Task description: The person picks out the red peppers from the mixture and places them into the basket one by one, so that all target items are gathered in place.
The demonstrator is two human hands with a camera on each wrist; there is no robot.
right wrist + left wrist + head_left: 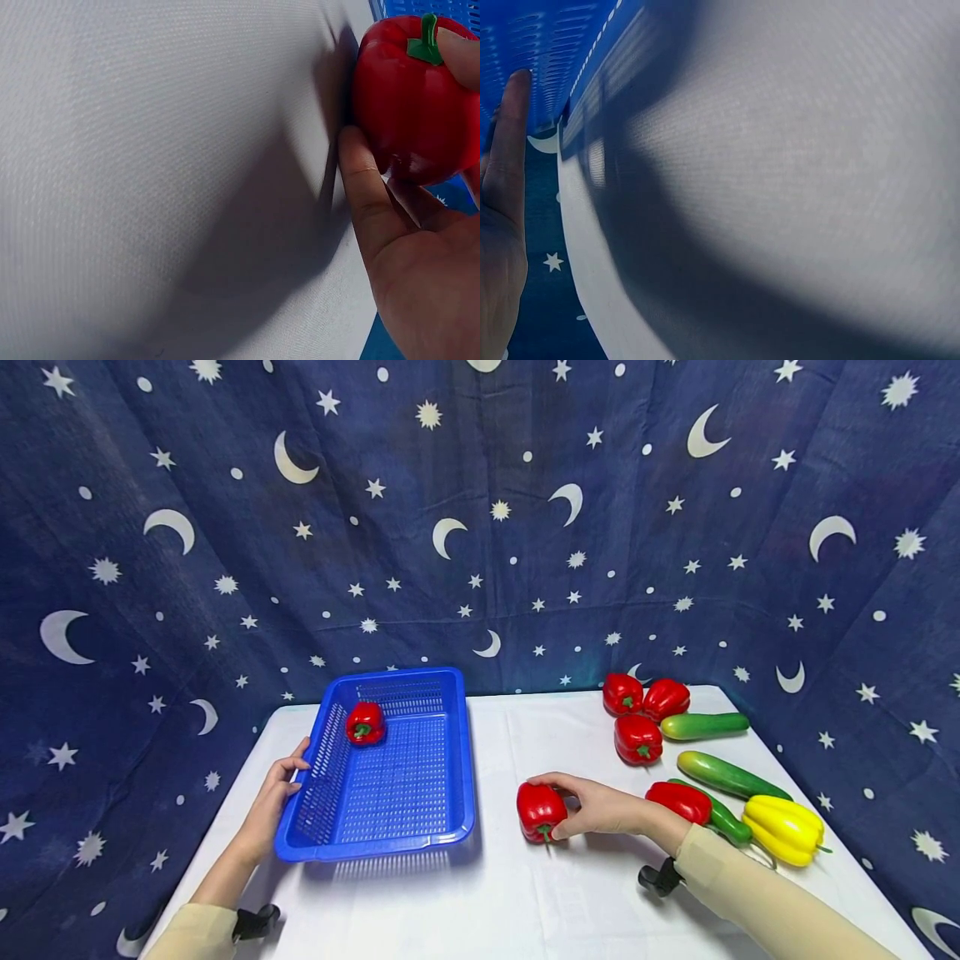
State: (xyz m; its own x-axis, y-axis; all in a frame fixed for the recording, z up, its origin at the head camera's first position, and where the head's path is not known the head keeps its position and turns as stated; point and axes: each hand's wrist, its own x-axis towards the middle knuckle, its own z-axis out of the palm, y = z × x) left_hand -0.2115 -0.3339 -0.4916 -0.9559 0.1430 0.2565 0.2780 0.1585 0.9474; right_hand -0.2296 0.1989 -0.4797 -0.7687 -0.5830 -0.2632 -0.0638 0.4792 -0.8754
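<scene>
My right hand grips a red bell pepper from its right side, fingers over the top and thumb by the green stem. In the right wrist view the pepper sits close to the white cloth, with a fingertip low on its side. The left hand holds the left rim of a blue plastic basket, its fingers at the edge. One finger lies against the perforated wall in the left wrist view. Inside the basket, near its back left corner, is another red bell pepper.
On the right of the white-covered table lie several more red peppers, a yellow pepper and green cucumbers. One red pepper lies just behind the right forearm. A dark blue star-patterned curtain stands behind the table.
</scene>
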